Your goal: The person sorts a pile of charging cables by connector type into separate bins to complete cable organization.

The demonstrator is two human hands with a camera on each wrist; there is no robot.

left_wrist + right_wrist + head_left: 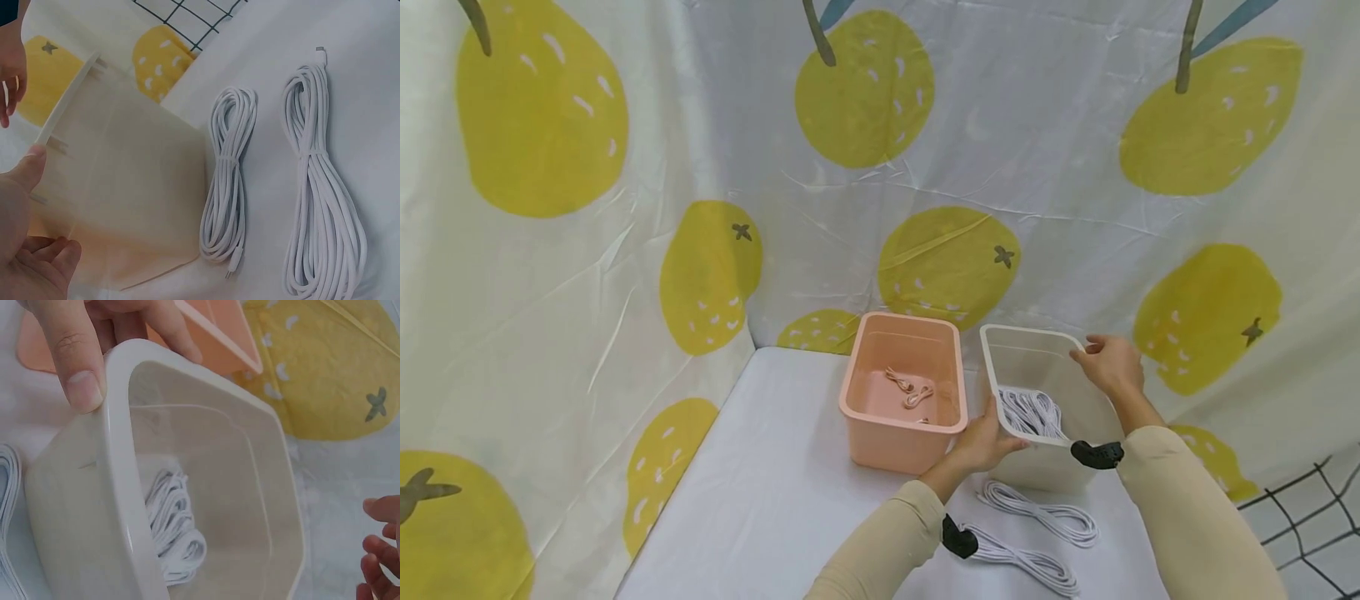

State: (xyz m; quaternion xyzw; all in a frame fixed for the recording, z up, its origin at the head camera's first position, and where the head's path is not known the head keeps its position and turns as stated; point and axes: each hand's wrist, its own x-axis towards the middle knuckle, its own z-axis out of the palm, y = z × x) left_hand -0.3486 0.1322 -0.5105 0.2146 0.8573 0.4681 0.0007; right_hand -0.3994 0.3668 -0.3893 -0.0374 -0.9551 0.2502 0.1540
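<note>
My left hand point(981, 442) grips the near left corner of a cream plastic storage bin point(131, 169), thumb at the rim and fingers against the outer side. Beside the far right part of that rim, my right hand point(1112, 364) hangs with loosely bent fingers. The right wrist view shows this hand point(382, 547) apart from the bin wall, holding nothing. Inside the cream bin lies a bundle of white cable point(172, 528). Two more coiled white cables, a nearer one point(1026, 560) and a farther one point(1037, 510), lie on the table in front of it.
A pink plastic bin point(901, 444) stands close on the left of the cream bin, with several small pink cables point(917, 397) inside. White cloth printed with yellow fruit point(865, 87) hangs behind the table point(760, 492). A dark wire grid point(1311, 512) is at the right.
</note>
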